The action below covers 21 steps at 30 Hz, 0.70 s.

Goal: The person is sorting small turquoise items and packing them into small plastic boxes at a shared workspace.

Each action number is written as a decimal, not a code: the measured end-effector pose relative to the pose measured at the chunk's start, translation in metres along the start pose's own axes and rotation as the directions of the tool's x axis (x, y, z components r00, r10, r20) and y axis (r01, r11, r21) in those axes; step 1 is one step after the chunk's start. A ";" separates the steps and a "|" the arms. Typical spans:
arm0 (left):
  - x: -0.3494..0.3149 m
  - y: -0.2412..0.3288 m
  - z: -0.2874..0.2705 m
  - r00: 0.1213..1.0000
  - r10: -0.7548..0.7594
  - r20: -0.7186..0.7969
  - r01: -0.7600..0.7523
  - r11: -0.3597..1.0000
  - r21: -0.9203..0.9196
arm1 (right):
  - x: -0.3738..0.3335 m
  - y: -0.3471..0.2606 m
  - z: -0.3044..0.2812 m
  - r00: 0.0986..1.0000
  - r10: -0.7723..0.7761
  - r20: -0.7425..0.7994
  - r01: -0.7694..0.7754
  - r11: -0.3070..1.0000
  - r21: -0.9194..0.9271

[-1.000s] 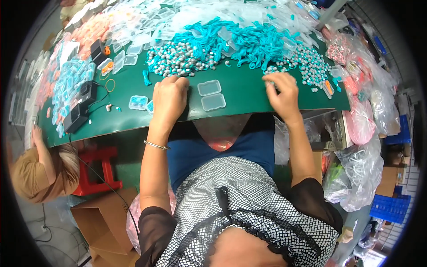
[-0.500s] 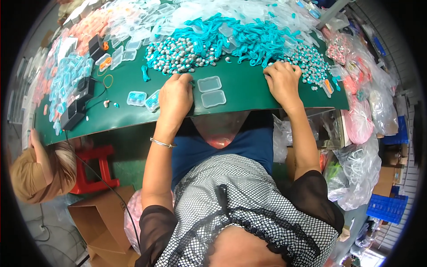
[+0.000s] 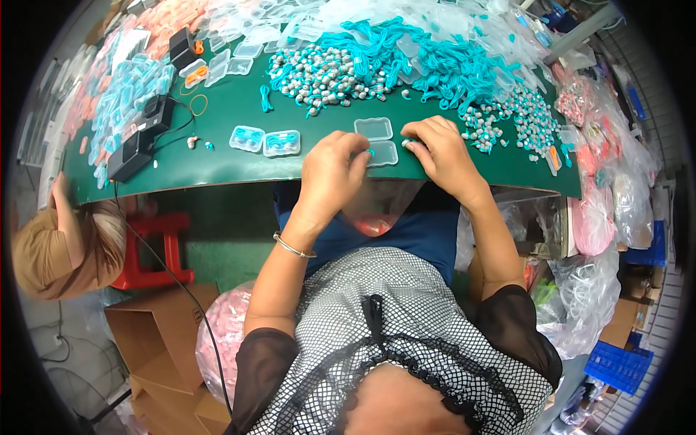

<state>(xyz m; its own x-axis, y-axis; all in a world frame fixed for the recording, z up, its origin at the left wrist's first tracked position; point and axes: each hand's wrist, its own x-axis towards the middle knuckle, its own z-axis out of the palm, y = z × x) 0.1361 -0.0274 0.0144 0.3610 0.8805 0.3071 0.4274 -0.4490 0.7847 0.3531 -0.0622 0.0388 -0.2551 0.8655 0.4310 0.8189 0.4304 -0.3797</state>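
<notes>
My left hand (image 3: 333, 168) is beside the open clear plastic box (image 3: 382, 154), its thumb and forefinger pinched round a small teal piece, mostly hidden. Facing it from the box's other side, my right hand (image 3: 440, 154) pinches a small pale grey piece at its fingertips. The raised lid (image 3: 373, 128) lies flat beyond the box. To the left sit two small clear boxes holding teal pieces, one box (image 3: 247, 138) farther out and another box (image 3: 281, 143) closer to my left hand.
Beyond my hands lie a pile of grey-and-teal plugs (image 3: 326, 76), a heap of teal cords (image 3: 464, 72) and more plugs (image 3: 536, 116) at right. Black devices (image 3: 130, 156) and blue packs (image 3: 130, 94) are on the left of the green table (image 3: 210, 174). A person (image 3: 69, 246) sits far left.
My right hand has left the plug pile at the right and come in to the open box with a small piece. My left hand has come over from the filled boxes to the open box.
</notes>
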 end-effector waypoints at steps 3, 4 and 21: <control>-0.003 -0.002 0.004 0.996 0.082 -0.042 -0.079 0.995 0.054 | 0.004 -0.007 0.001 0.993 -0.103 0.052 0.098 0.992 0.080; -0.003 -0.002 0.005 0.996 0.080 -0.042 -0.077 0.996 0.051 | 0.007 -0.010 0.001 0.993 -0.102 0.055 0.097 0.992 0.080; -0.009 -0.003 0.000 0.987 0.157 0.036 -0.161 0.970 0.182 | 0.004 0.018 -0.006 1.000 -0.028 0.000 0.028 0.999 -0.028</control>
<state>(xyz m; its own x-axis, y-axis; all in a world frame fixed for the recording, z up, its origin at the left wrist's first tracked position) 0.1316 -0.0336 0.0096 0.4534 0.7932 0.4065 0.5077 -0.6047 0.6137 0.3704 -0.0526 0.0386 -0.2783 0.8531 0.4413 0.8257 0.4472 -0.3439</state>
